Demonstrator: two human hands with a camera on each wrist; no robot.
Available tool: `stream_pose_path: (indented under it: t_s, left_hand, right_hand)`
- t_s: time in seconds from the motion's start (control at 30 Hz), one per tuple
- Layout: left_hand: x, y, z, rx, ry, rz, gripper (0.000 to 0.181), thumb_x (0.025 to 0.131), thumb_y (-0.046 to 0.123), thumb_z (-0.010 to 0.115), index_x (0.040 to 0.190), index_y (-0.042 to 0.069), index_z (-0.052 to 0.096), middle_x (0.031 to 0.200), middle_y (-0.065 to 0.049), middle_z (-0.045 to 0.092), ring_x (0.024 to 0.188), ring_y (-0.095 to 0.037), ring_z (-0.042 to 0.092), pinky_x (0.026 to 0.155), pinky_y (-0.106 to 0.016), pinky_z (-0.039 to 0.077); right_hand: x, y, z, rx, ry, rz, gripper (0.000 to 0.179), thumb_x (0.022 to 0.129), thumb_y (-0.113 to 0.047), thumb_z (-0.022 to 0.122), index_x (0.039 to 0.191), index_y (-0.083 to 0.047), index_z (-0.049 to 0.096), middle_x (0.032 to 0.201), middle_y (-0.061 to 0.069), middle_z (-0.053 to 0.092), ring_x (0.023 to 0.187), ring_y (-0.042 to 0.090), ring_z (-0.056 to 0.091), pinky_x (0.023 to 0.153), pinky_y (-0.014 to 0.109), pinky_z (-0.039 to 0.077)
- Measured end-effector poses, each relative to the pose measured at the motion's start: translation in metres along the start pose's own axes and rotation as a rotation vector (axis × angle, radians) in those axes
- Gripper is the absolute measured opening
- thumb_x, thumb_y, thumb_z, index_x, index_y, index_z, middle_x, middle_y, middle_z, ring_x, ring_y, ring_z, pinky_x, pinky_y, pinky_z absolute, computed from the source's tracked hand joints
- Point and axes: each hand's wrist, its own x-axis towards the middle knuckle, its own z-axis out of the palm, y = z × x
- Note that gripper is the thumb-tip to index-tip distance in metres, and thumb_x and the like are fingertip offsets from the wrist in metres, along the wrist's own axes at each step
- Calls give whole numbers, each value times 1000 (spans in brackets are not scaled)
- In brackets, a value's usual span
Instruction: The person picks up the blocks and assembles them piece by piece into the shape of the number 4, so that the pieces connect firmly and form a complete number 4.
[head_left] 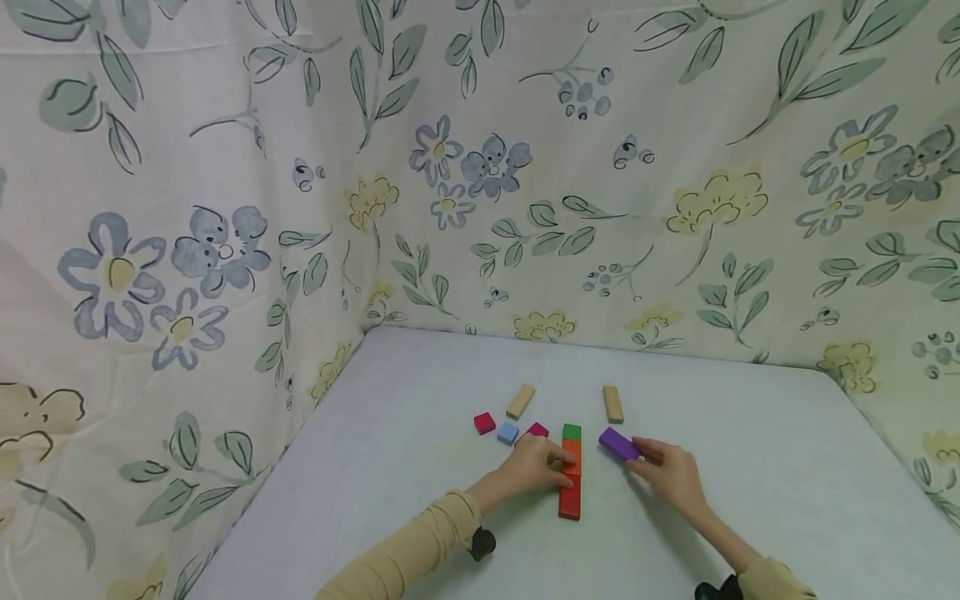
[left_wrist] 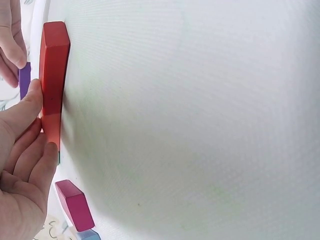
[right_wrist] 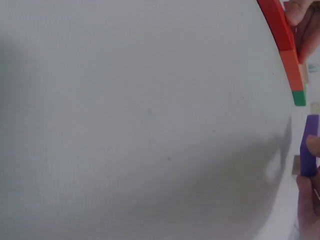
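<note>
A row of blocks lies end to end in the head view: green (head_left: 572, 432) at the far end, orange (head_left: 572, 451) in the middle, red (head_left: 570, 504) nearest. My left hand (head_left: 531, 467) touches the row's left side, its thumb and fingers against the red and orange blocks where they meet. In the left wrist view, the fingers reach along the orange part. To the row's right, my right hand (head_left: 670, 477) pinches a purple block (head_left: 617, 443) between thumb and fingers. In the right wrist view, that purple block (right_wrist: 309, 145) appears apart from the green end.
A magenta block (head_left: 537, 429), partly behind the left hand, a blue block (head_left: 507, 432) and a crimson block (head_left: 484, 423) lie left of the row. Two plain wooden blocks (head_left: 521, 402) lie farther back on the white table (head_left: 420, 383). Floral cloth (head_left: 480, 275) hangs behind.
</note>
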Motion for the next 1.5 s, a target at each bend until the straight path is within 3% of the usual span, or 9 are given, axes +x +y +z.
stream_pose_path:
  t_s: [0.6, 1.07, 1.5]
  left_hand:
    - [1, -1, 1, -18, -7, -14, 34, 74, 22, 81, 107, 14, 74, 102, 3, 74, 73, -2, 49, 62, -11, 36]
    - [2, -3, 3, -28, -5, -18, 33, 74, 22, 81, 106, 15, 75, 101, 5, 74, 78, -3, 55, 63, -11, 38]
    - [2, -3, 3, -20, -1, -10, 33, 74, 22, 81, 106, 15, 75, 100, 5, 74, 77, -2, 54, 64, -11, 39]
  right_hand:
    - [19, 4, -24, 55, -52, -140, 40, 83, -3, 70, 119, 10, 60, 115, 29, 63, 100, 41, 64, 77, 35, 55]
    - [35, 3, -33, 80, -97, -236, 40, 84, -2, 68, 121, 9, 59, 118, 28, 63, 104, 39, 62, 79, 32, 55]
    - [42, -10, -37, 135, -166, -255, 40, 86, 3, 64, 123, 14, 55, 121, 32, 59, 107, 43, 60, 82, 40, 52]
